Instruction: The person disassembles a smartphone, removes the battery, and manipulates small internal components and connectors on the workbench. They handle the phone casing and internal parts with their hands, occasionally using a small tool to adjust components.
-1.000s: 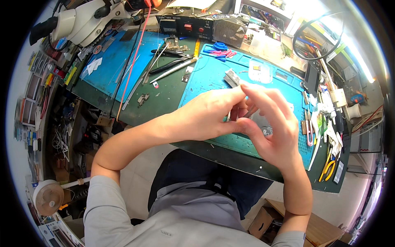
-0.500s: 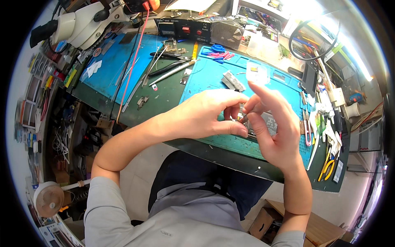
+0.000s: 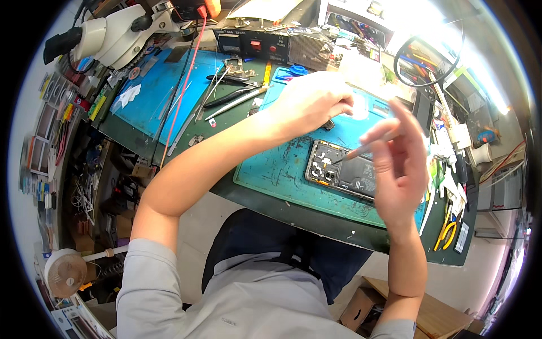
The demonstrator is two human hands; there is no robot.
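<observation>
An opened phone (image 3: 320, 164) lies on the teal work mat (image 3: 265, 164), its inner parts and black battery (image 3: 357, 174) exposed. My right hand (image 3: 398, 169), partly blurred, is closed round a slim pointed tool (image 3: 361, 151). The tool slants down left, its dark tip over the phone's camera end. Farther back, my left hand (image 3: 316, 101) reaches across the mat with thumb and fingers pinched. Whatever it may hold is hidden. Just below those fingers a small metallic piece (image 3: 328, 125) shows in part, and a clear plastic tray (image 3: 360, 107) sits beside them.
On the left is a blue mat (image 3: 149, 85) under a white microscope (image 3: 107, 37). Pliers and a white-handled tool (image 3: 237, 100) lie between the mats. A black box (image 3: 254, 44) with red switches stands behind. Yellow-handled pliers (image 3: 449, 234) and cluttered tools line the right edge.
My left hand has left the phone and moved back toward the clear tray. My right hand has shifted right and turned, so the phone and the pointed tool are now visible.
</observation>
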